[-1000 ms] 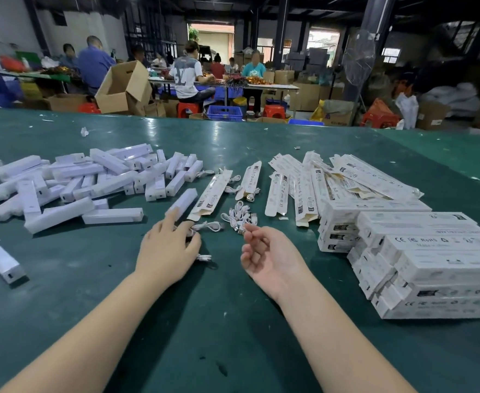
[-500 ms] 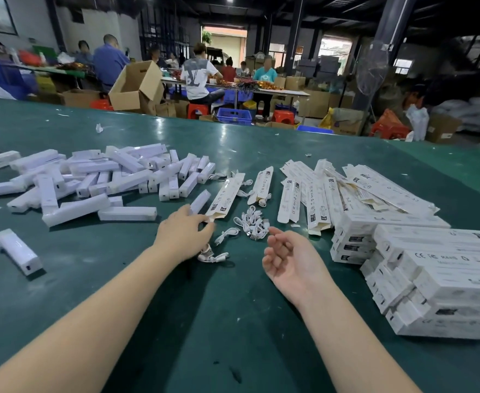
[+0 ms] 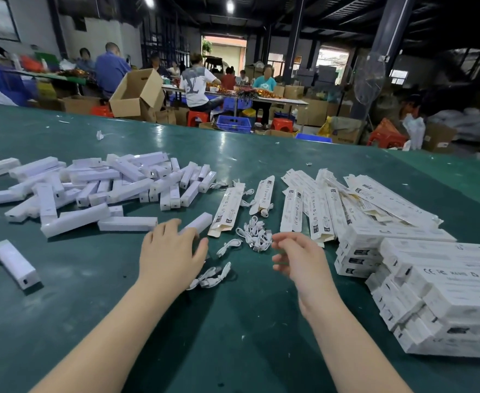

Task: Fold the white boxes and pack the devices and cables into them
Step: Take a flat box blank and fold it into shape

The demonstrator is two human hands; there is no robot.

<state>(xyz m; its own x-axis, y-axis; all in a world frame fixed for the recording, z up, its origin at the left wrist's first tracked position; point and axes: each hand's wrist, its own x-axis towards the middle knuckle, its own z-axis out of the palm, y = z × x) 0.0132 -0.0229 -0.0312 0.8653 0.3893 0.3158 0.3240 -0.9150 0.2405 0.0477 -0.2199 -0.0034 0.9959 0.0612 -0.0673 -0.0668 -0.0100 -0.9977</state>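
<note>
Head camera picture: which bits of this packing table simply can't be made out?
- Print on the flat unfolded boxes: too small, blurred.
- Stack of packed boxes: cut off by the right edge.
- Device under the left hand: near end hidden.
- Right hand: fingertips motion-blurred.

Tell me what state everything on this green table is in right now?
Left hand: open, fingers resting on a white device.
Right hand: loosely curled, holding nothing.
Device pile: loose, unpacked.
Flat boxes: unfolded.
Cables: coiled, loose.
Packed boxes: closed, stacked.
</note>
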